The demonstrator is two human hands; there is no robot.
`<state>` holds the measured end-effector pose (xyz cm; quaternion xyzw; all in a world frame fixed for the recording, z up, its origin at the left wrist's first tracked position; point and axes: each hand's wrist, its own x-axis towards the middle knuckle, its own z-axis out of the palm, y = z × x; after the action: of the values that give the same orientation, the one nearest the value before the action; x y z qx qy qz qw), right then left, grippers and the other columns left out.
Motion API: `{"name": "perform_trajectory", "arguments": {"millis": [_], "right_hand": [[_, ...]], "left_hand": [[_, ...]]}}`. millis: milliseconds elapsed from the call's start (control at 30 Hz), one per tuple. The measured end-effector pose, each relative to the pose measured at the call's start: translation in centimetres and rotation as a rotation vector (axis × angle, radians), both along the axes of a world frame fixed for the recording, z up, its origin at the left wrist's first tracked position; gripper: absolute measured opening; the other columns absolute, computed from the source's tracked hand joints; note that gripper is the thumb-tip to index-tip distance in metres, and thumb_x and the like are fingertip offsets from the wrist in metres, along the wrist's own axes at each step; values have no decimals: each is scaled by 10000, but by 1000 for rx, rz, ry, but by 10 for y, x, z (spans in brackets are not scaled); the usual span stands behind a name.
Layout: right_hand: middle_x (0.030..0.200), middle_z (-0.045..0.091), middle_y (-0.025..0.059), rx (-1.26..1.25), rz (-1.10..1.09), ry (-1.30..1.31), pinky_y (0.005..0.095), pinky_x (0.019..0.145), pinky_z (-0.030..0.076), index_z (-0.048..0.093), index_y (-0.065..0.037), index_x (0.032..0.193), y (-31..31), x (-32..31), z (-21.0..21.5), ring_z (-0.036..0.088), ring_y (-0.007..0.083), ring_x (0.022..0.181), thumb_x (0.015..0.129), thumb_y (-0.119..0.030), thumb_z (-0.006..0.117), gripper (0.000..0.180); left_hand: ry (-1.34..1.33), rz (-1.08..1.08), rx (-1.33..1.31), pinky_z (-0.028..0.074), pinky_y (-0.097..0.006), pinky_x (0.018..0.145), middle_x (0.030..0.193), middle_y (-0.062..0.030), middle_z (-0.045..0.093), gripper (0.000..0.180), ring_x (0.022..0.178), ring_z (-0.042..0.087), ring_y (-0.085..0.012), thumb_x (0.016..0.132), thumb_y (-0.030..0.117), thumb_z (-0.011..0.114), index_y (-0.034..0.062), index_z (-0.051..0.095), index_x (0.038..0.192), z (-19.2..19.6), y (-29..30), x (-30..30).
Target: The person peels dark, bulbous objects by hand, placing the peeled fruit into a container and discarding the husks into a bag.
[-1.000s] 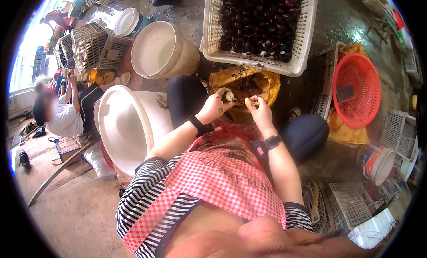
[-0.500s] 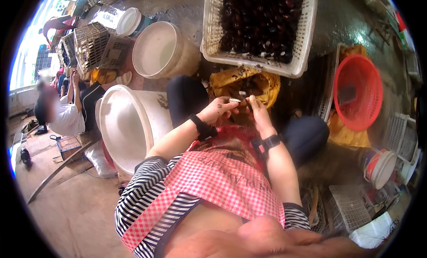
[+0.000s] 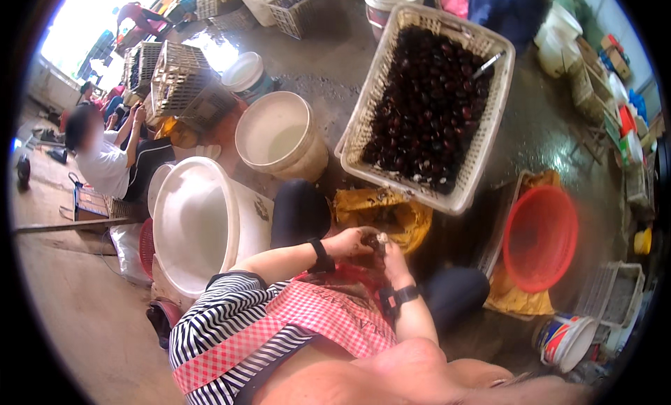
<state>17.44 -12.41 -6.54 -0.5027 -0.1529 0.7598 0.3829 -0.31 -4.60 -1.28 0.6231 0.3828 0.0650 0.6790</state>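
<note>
My left hand (image 3: 347, 243) and my right hand (image 3: 395, 262) meet above my lap, their fingers curled toward each other. Between the fingertips is a small dark lump (image 3: 372, 243) with a whitish spot beside it; its exact kind is too small to tell. Whatever else my right fingers hold is hidden. Just beyond the hands sits an open yellow sack (image 3: 395, 223) with dark scraps in it. Past it stands a pale plastic crate (image 3: 353, 136) heaped with dark reddish-brown round pieces (image 3: 433, 104) that look like water chestnuts. A slim metal-bladed tool (image 3: 488, 66) lies on the heap.
On my left stand a large white tub (image 3: 231, 202) and a whitish bucket (image 3: 318, 153). A red basket (image 3: 541, 239) is at my right, with a paint bucket (image 3: 573, 342) nearer me. A seated person (image 3: 108, 153) works at the far left, beside stacked crates (image 3: 183, 76).
The view has swung, so the crate shows more fully and its metal tool appears. My hands have drawn together; the pale piece at my left fingertips no longer shows there, and a dark lump does.
</note>
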Motion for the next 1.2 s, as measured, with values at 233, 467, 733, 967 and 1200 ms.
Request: {"name": "perform_trajectory", "arguments": {"millis": [233, 467, 733, 967, 1200], "right_hand": [[931, 649, 93, 489, 88, -476, 331, 796, 466, 618, 16, 1082, -3, -15, -13, 543, 142, 870, 1001, -446, 549, 474], [1024, 680, 124, 405, 60, -575, 329, 851, 480, 630, 62, 1127, -3, -14, -14, 608, 201, 952, 1050, -436, 416, 548], [706, 604, -14, -13, -328, -160, 226, 480, 353, 667, -102, 905, 0, -4, -1, 490, 68, 562, 991, -556, 487, 496], [965, 707, 107, 444, -253, -727, 335, 774, 503, 672, -34, 1050, -2, -17, -18, 652, 221, 876, 978, -363, 602, 343], [850, 688, 129, 110, -151, -1036, 387, 710, 517, 611, -60, 1012, 1, 2, -23, 665, 297, 770, 922, -455, 654, 408]], "left_hand": [[91, -112, 333, 521, -386, 893, 1138, -218, 661, 578, 1053, 655, -322, 812, 83, 684, 7, 494, 1352, -13, -1, -5], [215, -112, 427, 527, -427, 787, 1028, -267, 664, 572, 937, 652, -411, 812, 240, 741, -49, 527, 1256, -1, -9, 5], [70, 15, 166, 496, -305, 869, 1029, -92, 672, 489, 955, 616, -173, 851, 249, 755, 14, 590, 1247, 15, 3, 8], [3, 270, -197, 460, -238, 617, 887, -3, 608, 484, 712, 532, -79, 851, 168, 750, 1, 553, 1261, 12, 8, 0], [37, 233, -273, 444, -240, 682, 919, -12, 618, 405, 788, 538, -90, 846, 135, 749, 6, 592, 1197, 24, -1, 1]]}}
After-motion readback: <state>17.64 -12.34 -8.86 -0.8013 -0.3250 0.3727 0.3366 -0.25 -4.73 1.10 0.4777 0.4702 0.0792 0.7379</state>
